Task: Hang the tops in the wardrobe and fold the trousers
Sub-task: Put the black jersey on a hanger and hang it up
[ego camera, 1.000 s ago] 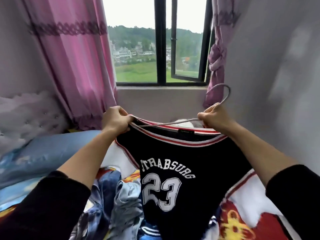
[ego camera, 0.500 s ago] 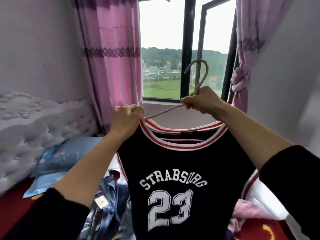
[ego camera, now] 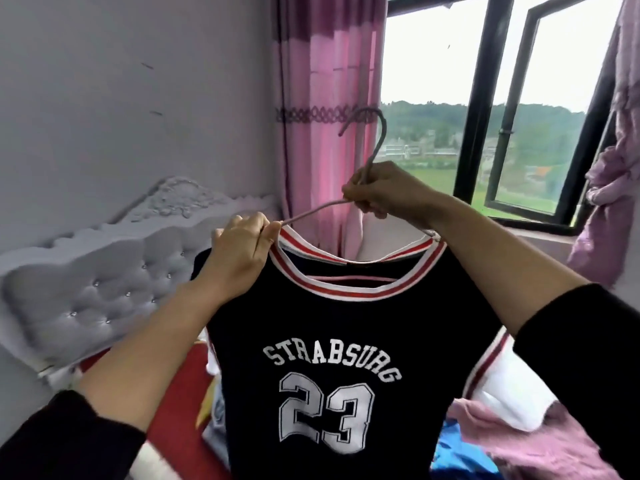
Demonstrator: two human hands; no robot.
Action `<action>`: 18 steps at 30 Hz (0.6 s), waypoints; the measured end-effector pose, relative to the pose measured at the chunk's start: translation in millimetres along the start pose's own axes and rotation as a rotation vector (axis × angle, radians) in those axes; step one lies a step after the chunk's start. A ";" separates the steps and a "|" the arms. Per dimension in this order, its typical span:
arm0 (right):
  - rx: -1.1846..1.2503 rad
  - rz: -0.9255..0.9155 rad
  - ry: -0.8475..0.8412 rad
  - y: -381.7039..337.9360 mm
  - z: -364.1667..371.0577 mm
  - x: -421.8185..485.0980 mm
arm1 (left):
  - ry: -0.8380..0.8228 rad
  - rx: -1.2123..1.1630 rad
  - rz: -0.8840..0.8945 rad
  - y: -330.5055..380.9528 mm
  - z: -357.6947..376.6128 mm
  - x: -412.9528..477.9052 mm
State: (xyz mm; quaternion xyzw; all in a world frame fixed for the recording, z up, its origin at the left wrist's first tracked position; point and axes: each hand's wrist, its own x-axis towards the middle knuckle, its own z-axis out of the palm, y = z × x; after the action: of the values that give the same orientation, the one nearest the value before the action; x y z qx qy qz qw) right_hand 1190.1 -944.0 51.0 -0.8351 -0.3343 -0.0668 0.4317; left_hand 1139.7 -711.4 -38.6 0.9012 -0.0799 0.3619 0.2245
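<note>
Before the window (ego camera: 485, 109), held up at chest height, we list one top: a black jersey (ego camera: 329, 341) with a red-and-white ribbed neckline, lettered STRABSURG and numbered 23, front facing us. It hangs on a thin pale wire hanger (ego camera: 372, 140) whose hook rises left of the window frame, against the pink curtain (ego camera: 322, 98). Our right hand (ego camera: 384, 188) is closed in a fist around the hanger's neck, just below the hook. Our left hand (ego camera: 242, 254) is pinched shut, thumb and forefinger on the jersey's shoulder where the wire's left arm enters the collar; the wire's right end shows at the collar's far side, so both shoulders look seated. Handling, as we judge it: light, soft knit, limp, with no stiffness of its own, so it takes its shape wholly from the hanger. The wide neckline may slide off a smooth wire if the hanger tips. The wire looks thin and may flex. Best hold is the hanger's neck, kept level, with a steadying pinch at the shoulder seam, not the printed front. Below the window, loose garments in pink and blue (ego camera: 519, 441) lie on the bed beside a grey tufted headboard (ego camera: 104, 282). No wardrobe is in view.
</note>
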 end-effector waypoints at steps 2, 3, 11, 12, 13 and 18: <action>-0.021 -0.058 -0.050 -12.0 21.7 7.8 | 0.044 0.000 -0.049 -19.4 -24.0 -8.9; -0.049 -0.079 -0.073 -15.7 33.9 11.3 | 0.074 0.005 -0.075 -30.9 -37.4 -14.3; -0.102 -0.056 -0.141 -54.9 156.8 37.8 | 0.183 0.100 -0.263 -148.1 -163.6 -83.7; -0.075 -0.082 -0.159 -73.3 175.4 42.1 | 0.187 0.096 -0.283 -160.8 -179.8 -93.1; -0.041 -0.111 -0.178 -93.9 195.0 47.5 | 0.183 0.090 -0.302 -173.3 -195.0 -101.9; 0.137 -0.213 -0.281 -199.0 296.2 75.9 | 0.155 0.111 -0.331 -225.2 -259.2 -144.3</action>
State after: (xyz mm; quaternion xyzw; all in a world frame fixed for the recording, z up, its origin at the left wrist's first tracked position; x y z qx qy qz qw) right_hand 1073.3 -598.9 32.8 -0.7648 -0.4815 0.0280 0.4271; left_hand 944.3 -394.5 -50.9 0.8825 0.1068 0.3923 0.2365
